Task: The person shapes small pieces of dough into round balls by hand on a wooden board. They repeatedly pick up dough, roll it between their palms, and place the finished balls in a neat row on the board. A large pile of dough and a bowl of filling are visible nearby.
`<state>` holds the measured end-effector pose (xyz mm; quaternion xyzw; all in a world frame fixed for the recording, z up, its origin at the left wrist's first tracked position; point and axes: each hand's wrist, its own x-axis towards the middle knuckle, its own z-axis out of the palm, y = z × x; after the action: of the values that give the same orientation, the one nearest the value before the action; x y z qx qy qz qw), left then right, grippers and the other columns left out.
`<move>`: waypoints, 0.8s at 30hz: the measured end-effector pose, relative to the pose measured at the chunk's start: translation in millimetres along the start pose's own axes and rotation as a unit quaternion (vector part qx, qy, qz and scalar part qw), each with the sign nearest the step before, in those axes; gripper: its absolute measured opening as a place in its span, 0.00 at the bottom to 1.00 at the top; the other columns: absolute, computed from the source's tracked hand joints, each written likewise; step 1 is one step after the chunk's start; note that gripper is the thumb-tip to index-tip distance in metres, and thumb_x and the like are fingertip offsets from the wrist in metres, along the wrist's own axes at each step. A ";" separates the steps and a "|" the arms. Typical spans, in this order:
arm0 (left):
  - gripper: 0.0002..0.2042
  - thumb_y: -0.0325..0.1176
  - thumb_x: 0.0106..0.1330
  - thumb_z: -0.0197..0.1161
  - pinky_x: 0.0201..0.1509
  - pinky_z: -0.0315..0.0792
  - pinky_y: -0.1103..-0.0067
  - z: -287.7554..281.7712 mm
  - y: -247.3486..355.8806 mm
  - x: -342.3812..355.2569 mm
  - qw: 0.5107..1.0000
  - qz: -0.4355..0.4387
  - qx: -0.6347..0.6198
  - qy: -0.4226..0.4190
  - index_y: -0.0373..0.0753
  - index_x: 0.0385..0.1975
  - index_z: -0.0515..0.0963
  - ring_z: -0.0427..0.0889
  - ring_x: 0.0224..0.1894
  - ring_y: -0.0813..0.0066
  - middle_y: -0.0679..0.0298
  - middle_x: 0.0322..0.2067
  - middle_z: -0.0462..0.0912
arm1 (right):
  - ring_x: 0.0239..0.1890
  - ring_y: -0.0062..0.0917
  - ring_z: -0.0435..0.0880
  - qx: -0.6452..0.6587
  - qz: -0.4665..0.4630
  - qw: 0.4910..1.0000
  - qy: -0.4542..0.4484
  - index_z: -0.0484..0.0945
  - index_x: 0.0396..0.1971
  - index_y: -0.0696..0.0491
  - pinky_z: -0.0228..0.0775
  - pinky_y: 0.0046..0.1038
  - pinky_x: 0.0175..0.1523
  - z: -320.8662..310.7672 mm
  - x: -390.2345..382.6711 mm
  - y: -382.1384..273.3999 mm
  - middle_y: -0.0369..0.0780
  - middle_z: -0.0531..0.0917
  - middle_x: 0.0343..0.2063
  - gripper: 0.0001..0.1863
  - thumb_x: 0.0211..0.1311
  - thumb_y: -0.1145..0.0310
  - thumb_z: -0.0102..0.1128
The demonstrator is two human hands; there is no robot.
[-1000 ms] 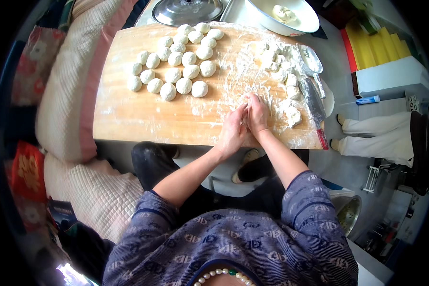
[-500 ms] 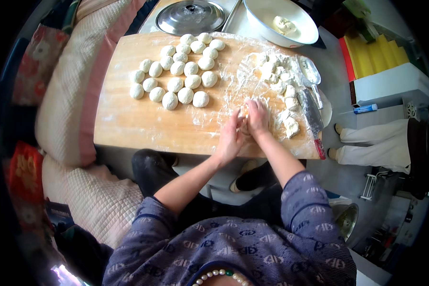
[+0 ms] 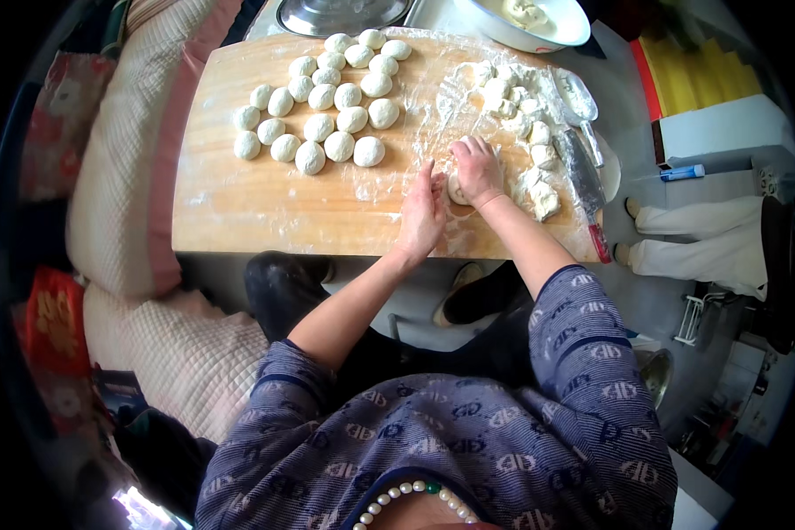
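Dough piece (image 3: 457,189) partly under the right hand (image 3: 480,172), right of centre, nearer the desk's (image 3: 238,225) front edge.
Right fingers curl over it, grip indeterminable; left hand (image 3: 422,212) beside it, fingers extended, nothing clamped. Judgement: even, light palm pressure suits. Visible part rounded; no heading or long axis discernible.

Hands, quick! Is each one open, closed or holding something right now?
Left hand: open, beside a dough piece.
Right hand: partly covering that dough piece; its grip is partly hidden, so I can't tell if it's closed.
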<state>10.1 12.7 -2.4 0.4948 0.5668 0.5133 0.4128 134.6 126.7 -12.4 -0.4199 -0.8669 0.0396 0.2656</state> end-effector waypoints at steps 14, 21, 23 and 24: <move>0.35 0.10 0.53 0.43 0.63 0.68 0.67 1.3 8.6 -1.6 0.999 -0.041 -0.006 0.003 0.31 0.67 0.57 0.76 0.55 0.52 0.45 0.55 0.75 | 0.43 0.40 0.77 -0.016 0.010 1.000 -0.026 0.75 0.33 0.52 0.70 0.37 0.47 2.1 1.4 -8.2 0.43 0.78 0.36 0.04 0.61 0.71 0.50; 0.35 0.11 0.54 0.42 0.63 0.68 0.66 2.7 18.4 -19.0 0.999 0.033 0.035 -0.021 0.32 0.67 0.56 0.76 0.56 0.52 0.44 0.54 0.75 | 0.41 0.43 0.77 0.096 0.115 0.989 0.001 0.73 0.31 0.54 0.69 0.40 0.45 0.7 -21.6 -12.7 0.46 0.78 0.31 0.04 0.59 0.70 0.52; 0.34 0.11 0.55 0.44 0.63 0.69 0.67 -0.3 10.8 -7.7 0.999 0.027 0.042 0.010 0.32 0.67 0.56 0.77 0.56 0.53 0.43 0.54 0.76 | 0.40 0.42 0.77 0.008 0.037 0.999 -0.007 0.73 0.29 0.52 0.70 0.40 0.44 2.4 -9.3 -2.6 0.44 0.78 0.31 0.02 0.58 0.71 0.52; 0.33 0.12 0.56 0.44 0.63 0.69 0.67 -1.9 7.4 -3.3 0.998 0.024 0.044 0.026 0.32 0.67 0.56 0.77 0.56 0.53 0.43 0.54 0.76 | 0.40 0.42 0.77 0.003 0.030 1.000 -0.009 0.73 0.29 0.52 0.70 0.40 0.44 4.0 -8.1 -2.0 0.44 0.78 0.31 0.02 0.58 0.71 0.52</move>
<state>9.8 9.1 5.1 0.5126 0.5876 0.5100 0.3632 135.3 120.0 -18.7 -0.4446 -0.8561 0.0542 0.2579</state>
